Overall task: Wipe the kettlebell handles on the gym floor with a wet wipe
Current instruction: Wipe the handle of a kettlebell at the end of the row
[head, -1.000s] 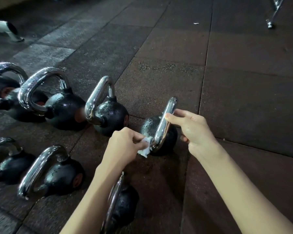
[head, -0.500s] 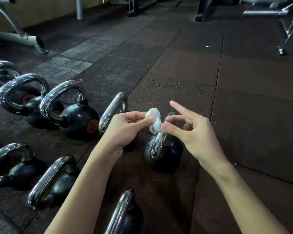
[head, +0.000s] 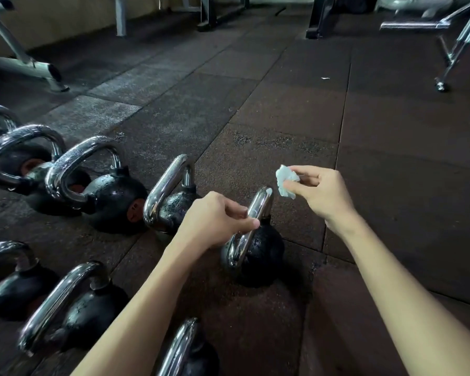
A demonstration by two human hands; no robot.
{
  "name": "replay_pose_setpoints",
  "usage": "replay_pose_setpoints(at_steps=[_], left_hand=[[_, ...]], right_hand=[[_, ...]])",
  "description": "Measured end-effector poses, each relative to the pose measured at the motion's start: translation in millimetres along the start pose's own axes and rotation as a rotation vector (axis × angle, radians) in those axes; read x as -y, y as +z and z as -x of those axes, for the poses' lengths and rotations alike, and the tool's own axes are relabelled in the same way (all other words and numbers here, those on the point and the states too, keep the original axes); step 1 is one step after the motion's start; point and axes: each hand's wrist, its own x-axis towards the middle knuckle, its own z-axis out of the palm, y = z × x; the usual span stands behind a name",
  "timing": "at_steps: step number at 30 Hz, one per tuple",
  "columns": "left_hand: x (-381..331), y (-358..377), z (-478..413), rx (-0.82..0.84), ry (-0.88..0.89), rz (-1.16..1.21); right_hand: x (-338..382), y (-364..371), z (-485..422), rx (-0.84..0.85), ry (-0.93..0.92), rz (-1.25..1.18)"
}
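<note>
Head view, single camera. The left hand (head: pixel 215 221) is closed around the chrome handle (head: pixel 259 206) of the end kettlebell (head: pixel 265 252), thumb across the near face and fingers behind. I read this as a steadying grip, so that the bell does not rock on the rubber gym floor (head: pixel 282 118) while it is rubbed.

The right hand (head: pixel 322 194) pinches the wet wipe (head: pixel 285 183) between thumb and fingertips. The wipe is crumpled into a small wad and is held just beside the top of that handle, apparently not touching it. Judgement: bunching gives a firm pad for the curved bar, and the wipe is poised for a stroke on the upper bend, the part the left hand leaves bare.

The neighbouring kettlebell (head: pixel 174 204) stands close on the left. More bells (head: pixel 73 308) sit in two rows, handles up and so easy to reach in turn. I cannot tell which are already wiped. A bench frame (head: pixel 456 42) stands far right.
</note>
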Motion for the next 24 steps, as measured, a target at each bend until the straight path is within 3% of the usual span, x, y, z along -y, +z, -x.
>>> replay_pose_setpoints(at_steps=[4, 9, 14, 20, 24], left_hand=[[8.9, 2.2, -6.0, 0.059, -0.052, 0.116], [17.1, 6.6, -2.0, 0.088, -0.067, 0.263], [21.6, 6.3, 1.0, 0.106, -0.061, 0.275], [26.5, 8.4, 3.0, 0.126, -0.05, 0.306], [25.0, 7.8, 5.1, 0.142, -0.057, 0.358]], right_hand=[[-25.6, 9.9, -24.6, 0.248, 0.136, -0.056], [-40.4, 7.2, -25.8, 0.415, 0.247, -0.097], [-23.0, 8.2, -36.3, 0.391, 0.148, -0.198], [-47.3, 21.4, -30.7, 0.473, 0.433, -0.355], [-40.3, 17.7, -28.2, 0.48, 0.417, -0.32]])
